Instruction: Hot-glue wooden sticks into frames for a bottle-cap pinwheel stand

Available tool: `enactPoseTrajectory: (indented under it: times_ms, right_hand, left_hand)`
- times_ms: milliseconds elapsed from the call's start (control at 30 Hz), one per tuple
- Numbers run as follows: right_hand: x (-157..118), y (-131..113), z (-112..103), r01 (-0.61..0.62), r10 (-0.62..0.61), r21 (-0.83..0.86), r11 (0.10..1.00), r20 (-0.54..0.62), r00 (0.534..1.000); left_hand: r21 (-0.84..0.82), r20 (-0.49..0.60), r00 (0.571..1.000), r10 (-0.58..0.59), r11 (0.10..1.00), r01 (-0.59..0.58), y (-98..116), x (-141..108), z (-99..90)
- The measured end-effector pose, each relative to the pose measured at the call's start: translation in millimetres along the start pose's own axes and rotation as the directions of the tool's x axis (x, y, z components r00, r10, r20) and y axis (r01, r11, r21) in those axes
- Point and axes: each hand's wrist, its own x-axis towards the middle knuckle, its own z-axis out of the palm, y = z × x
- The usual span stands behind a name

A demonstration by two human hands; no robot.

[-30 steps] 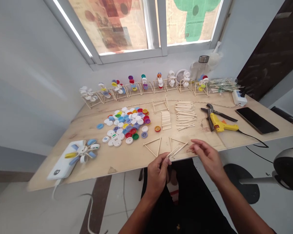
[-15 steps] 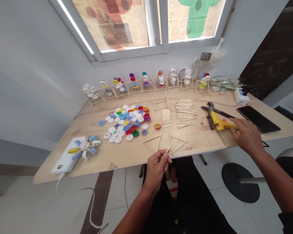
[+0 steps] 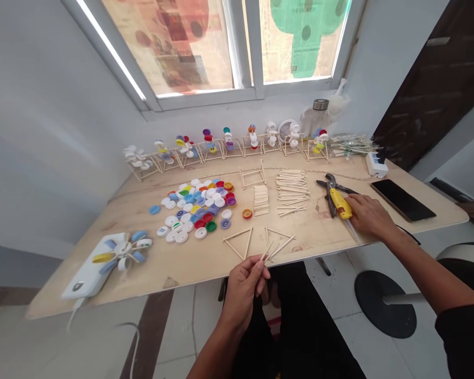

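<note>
My left hand (image 3: 243,287) pinches a thin wooden stick (image 3: 267,250) at the table's front edge. Beside it lie two stick triangles, the left one (image 3: 247,243) whole in view and the right one (image 3: 282,247) close to the fingertips. My right hand (image 3: 369,217) is wrapped round the handle of a yellow glue gun (image 3: 340,204), which rests by dark pliers (image 3: 331,181). Behind the triangles are a stack of short sticks (image 3: 261,200), a pile of longer sticks (image 3: 291,187) and a square stick frame (image 3: 253,178).
Coloured bottle caps (image 3: 197,205) spread over the left centre of the table (image 3: 142,268). A cap wheel (image 3: 125,249) sits on a white power bank (image 3: 82,281). Cap-and-stick models (image 3: 227,145) line the back. A phone (image 3: 403,200) and white adapter (image 3: 376,165) lie right.
The view has shifted, so the table sits lower and further left. My right hand has closed further round the glue gun's handle. My left hand still pinches the stick.
</note>
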Motion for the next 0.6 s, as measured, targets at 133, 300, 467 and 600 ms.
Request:
enactPoseTrajectory:
  times_ms: [133,300,467,600]
  right_hand:
    - [0.9,1.3,-1.0,0.013,-0.012,0.057,0.998,-0.022,1.000]
    - [-4.3,-0.5,-10.9,-0.081,0.108,0.218,0.973,-0.117,0.987]
    - [-16.4,-32.6,-41.8,-0.279,0.418,0.613,0.739,-0.093,0.904]
    - [-38.5,-85.1,-66.7,-0.137,0.306,0.815,0.563,-0.051,0.951]
  left_hand:
    - [-0.026,-0.023,1.000,-0.008,1.000,0.008,1.5,0.1,0.6]
    - [-0.084,-0.048,0.999,0.015,0.996,-0.019,6.4,1.8,-1.4]
    - [-0.175,-0.092,0.996,0.011,0.984,-0.027,9.7,5.0,-3.9]
    - [-0.207,-0.087,0.996,0.010,0.978,-0.028,8.2,6.6,-5.0]
